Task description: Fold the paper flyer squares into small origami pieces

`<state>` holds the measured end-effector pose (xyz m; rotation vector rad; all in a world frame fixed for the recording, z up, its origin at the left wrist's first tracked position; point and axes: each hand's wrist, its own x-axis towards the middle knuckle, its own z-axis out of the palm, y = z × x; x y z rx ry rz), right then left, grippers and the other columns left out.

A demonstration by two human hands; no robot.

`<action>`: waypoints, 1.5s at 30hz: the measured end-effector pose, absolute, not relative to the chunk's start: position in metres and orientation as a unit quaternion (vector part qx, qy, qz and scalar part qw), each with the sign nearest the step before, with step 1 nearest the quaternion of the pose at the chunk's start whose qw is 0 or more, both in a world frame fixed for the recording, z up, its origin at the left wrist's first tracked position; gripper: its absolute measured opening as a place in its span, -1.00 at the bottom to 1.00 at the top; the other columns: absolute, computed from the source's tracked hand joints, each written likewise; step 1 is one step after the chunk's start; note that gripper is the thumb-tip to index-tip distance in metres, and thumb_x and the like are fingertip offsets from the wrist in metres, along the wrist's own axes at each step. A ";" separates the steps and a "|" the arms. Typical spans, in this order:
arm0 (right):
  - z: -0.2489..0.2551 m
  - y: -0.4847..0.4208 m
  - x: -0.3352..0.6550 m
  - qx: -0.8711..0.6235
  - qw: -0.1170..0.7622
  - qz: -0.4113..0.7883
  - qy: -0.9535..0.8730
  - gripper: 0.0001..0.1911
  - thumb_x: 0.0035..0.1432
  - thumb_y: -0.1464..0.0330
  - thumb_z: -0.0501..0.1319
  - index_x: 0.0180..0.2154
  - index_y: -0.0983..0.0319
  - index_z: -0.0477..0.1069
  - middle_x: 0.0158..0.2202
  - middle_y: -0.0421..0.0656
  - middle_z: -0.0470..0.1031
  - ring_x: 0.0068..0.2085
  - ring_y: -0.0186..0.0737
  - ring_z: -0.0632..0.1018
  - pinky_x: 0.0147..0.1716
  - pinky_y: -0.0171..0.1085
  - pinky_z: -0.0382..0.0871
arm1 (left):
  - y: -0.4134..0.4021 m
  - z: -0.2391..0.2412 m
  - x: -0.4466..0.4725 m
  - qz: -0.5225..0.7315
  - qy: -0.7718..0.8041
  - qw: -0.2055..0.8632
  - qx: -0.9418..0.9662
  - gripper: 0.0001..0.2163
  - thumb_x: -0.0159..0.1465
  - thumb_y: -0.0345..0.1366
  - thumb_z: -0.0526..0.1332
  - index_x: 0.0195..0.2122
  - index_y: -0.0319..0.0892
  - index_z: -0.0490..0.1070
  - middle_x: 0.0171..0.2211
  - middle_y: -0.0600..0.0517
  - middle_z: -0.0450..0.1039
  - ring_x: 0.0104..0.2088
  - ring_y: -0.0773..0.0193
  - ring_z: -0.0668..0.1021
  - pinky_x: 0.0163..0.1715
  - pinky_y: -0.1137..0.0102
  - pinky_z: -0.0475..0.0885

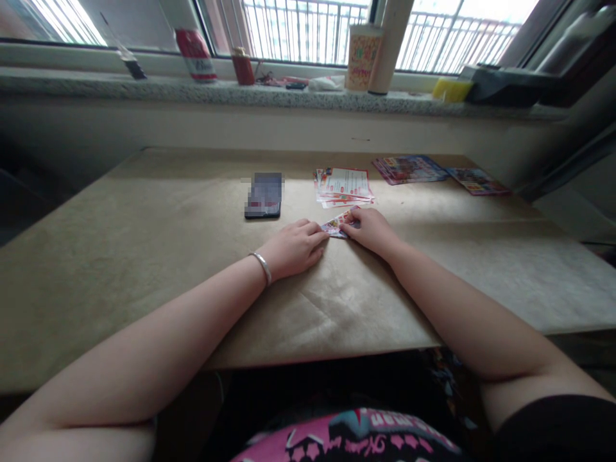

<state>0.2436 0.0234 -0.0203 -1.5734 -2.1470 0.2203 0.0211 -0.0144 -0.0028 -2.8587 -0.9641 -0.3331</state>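
Note:
A small folded piece of printed paper [337, 225] lies on the brown paper-covered table [144, 244] in front of me. My left hand [294, 247], with a silver bracelet on the wrist, rests palm down and its fingertips press the paper's left end. My right hand [371, 231] pinches the paper's right side with curled fingers. Just behind the hands sits a stack of printed leaflets [344, 186]. A dark phone [263, 195] lies flat to the left of the stack.
Two more colourful leaflets [409, 169] [477, 181] lie at the table's far right. The stone windowsill [96, 86] behind holds a red can [196, 54], a small red jar [243, 66], a tall printed cup [362, 56] and a yellow sponge [450, 89].

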 end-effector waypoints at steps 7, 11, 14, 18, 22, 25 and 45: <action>-0.023 0.026 0.255 -0.592 0.223 0.095 -0.769 -0.82 0.09 0.21 0.27 -0.38 0.19 0.52 -0.36 -0.15 0.56 -0.34 -0.21 0.48 -0.39 -0.29 0.21 | -0.013 -0.002 0.021 -0.104 -0.313 0.060 -0.942 -0.68 0.36 -0.28 0.05 0.07 -0.27 0.41 -0.07 -0.15 0.45 -0.05 0.11 0.46 0.03 0.22 0.40; -0.024 0.027 0.256 -0.592 0.222 0.095 -0.769 -0.82 0.10 0.22 0.27 -0.38 0.19 0.51 -0.36 -0.15 0.56 -0.33 -0.20 0.48 -0.38 -0.29 0.22 | -0.013 -0.002 0.020 -0.108 -0.308 0.063 -0.943 -0.68 0.37 -0.28 0.04 0.06 -0.25 0.42 -0.09 -0.15 0.46 -0.06 0.12 0.46 0.02 0.23 0.41; -0.024 0.026 0.255 -0.589 0.217 0.091 -0.773 -0.83 0.10 0.23 0.27 -0.37 0.20 0.51 -0.34 -0.13 0.56 -0.31 -0.19 0.48 -0.35 -0.27 0.25 | -0.012 -0.002 0.021 -0.114 -0.307 0.066 -0.943 -0.69 0.37 -0.29 0.04 0.04 -0.24 0.43 -0.11 -0.14 0.46 -0.08 0.13 0.47 -0.01 0.24 0.41; -0.018 0.018 0.254 -0.555 0.237 0.018 -0.797 -0.86 0.11 0.27 0.29 -0.32 0.20 0.52 -0.23 -0.07 0.54 -0.15 -0.10 0.47 -0.15 -0.17 0.31 | -0.012 -0.002 0.021 -0.115 -0.304 0.065 -0.944 -0.70 0.36 -0.30 0.04 0.03 -0.24 0.43 -0.11 -0.15 0.46 -0.09 0.13 0.46 -0.01 0.23 0.41; -0.009 0.009 0.254 -0.463 0.222 -0.025 -0.858 -0.80 0.11 0.16 0.31 -0.32 0.13 0.56 -0.17 -0.09 0.53 -0.05 -0.03 0.42 0.01 -0.08 0.23 | -0.012 -0.003 0.020 -0.121 -0.299 0.066 -0.944 -0.70 0.35 -0.31 0.05 0.03 -0.26 0.43 -0.12 -0.15 0.46 -0.10 0.13 0.46 -0.02 0.23 0.41; -0.007 0.008 0.254 -0.409 0.195 -0.021 -0.891 -0.82 0.17 0.18 0.26 -0.28 0.10 0.58 -0.20 -0.14 0.57 -0.07 -0.07 0.43 0.03 -0.09 0.19 | -0.011 -0.004 0.019 -0.129 -0.295 0.074 -0.944 -0.71 0.36 -0.31 0.04 0.00 -0.26 0.45 -0.14 -0.15 0.47 -0.13 0.13 0.46 -0.04 0.23 0.42; -0.007 0.010 0.246 -0.387 0.170 -0.032 -0.906 -0.70 0.28 0.37 0.11 -0.19 0.03 0.62 -0.15 -0.17 0.59 -0.11 -0.13 0.47 -0.07 -0.18 0.28 | -0.010 -0.005 0.024 -0.126 -0.322 0.060 -0.936 -0.71 0.32 -0.36 0.06 -0.01 -0.23 0.47 -0.17 -0.14 0.43 -0.14 0.12 0.43 -0.03 0.22 0.40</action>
